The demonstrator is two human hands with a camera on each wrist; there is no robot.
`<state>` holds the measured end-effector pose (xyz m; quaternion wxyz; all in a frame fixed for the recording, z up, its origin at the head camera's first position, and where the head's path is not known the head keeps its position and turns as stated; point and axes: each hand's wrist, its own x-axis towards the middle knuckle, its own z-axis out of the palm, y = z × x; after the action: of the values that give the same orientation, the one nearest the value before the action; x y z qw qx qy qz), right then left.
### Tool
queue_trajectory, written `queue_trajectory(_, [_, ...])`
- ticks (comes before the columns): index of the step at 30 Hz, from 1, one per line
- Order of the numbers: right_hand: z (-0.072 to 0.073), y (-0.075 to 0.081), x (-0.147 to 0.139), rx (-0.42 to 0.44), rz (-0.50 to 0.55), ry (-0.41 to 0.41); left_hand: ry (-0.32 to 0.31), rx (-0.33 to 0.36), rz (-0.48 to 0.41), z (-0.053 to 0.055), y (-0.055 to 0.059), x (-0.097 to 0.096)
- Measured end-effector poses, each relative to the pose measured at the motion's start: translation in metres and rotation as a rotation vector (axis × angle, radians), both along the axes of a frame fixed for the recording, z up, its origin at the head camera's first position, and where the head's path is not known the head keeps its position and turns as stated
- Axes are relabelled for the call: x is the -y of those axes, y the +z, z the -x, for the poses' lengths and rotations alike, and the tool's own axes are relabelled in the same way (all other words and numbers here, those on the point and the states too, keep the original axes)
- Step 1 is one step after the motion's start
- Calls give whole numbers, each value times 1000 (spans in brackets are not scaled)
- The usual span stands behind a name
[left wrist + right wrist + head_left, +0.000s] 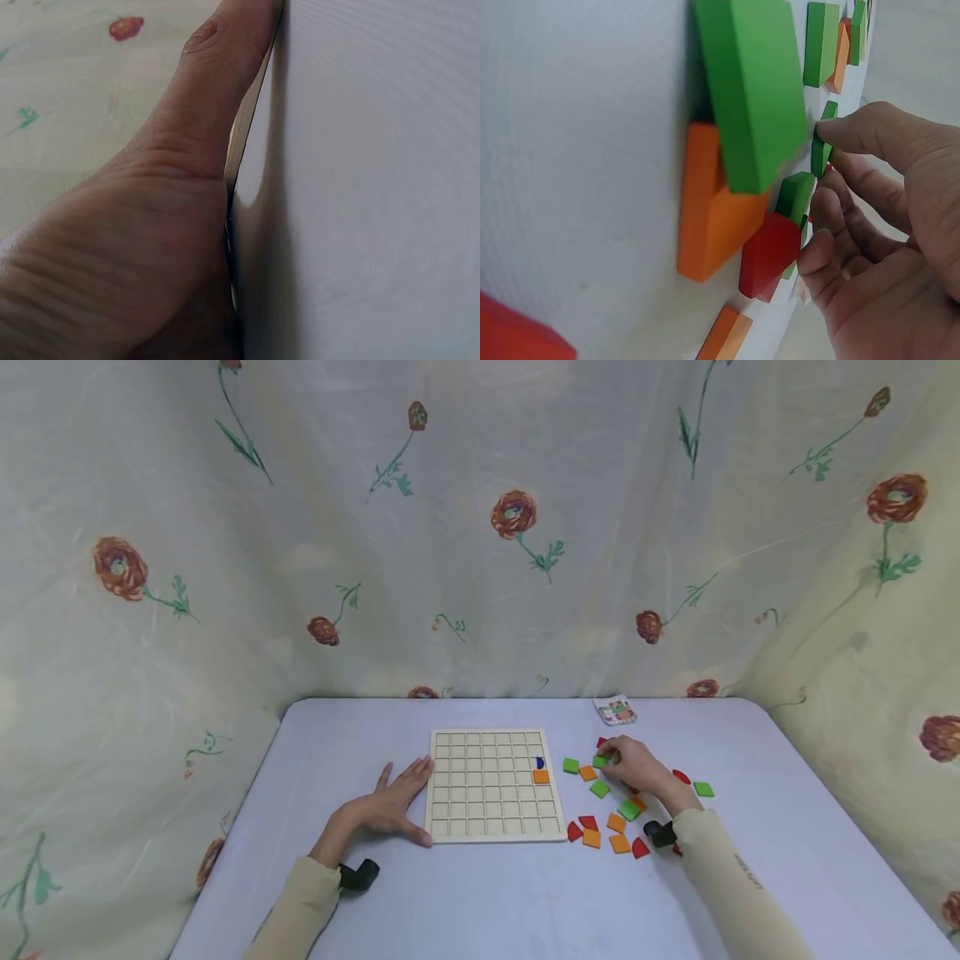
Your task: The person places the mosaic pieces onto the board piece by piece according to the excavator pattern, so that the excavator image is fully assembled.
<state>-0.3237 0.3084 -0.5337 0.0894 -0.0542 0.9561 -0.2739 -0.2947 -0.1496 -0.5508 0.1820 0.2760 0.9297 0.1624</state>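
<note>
A pale wooden grid board (480, 789) lies on the table. In one cell of its right column sits a dark blue half-round piece (540, 763), with an orange square tile (541, 777) just below it. My left hand (390, 802) rests at the board's left edge, fingers spread, thumb at the near corner. To the right of the board, my right hand (633, 766) pinches a green square tile (826, 139) between thumb and fingers, low over the table. Nearest my right wrist camera, another green tile (757, 90) leans on an orange tile (705, 202), beside a red piece (769, 255).
Loose green, orange and red pieces are scattered between the board and my right forearm, among them an orange tile (619, 843) and a red quarter-round piece (640, 847). A small printed card (615, 710) lies at the table's back edge. A flowered curtain (480, 568) hangs behind the table.
</note>
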Motion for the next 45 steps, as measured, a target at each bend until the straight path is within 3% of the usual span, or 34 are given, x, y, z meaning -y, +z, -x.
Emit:
queue_trajectory(9, [-2, 2, 2, 4, 10, -35, -8, -8, 4, 0, 0, 0])
queue_trajectory(17, [-1, 2, 21, -41, 57, -24, -1, 3, 2, -1, 2, -1])
queue_trajectory(31, [5, 11, 85, -147, 90, 174, -1, 4, 12, -1, 4, -1])
queue_trajectory(38, [13, 8, 105, -120, 80, 228, -2, 9, 5, -1, 4, 0])
queue_trajectory(45, [18, 3, 112, -92, 64, 231, -3, 9, -7, -1, 3, 0])
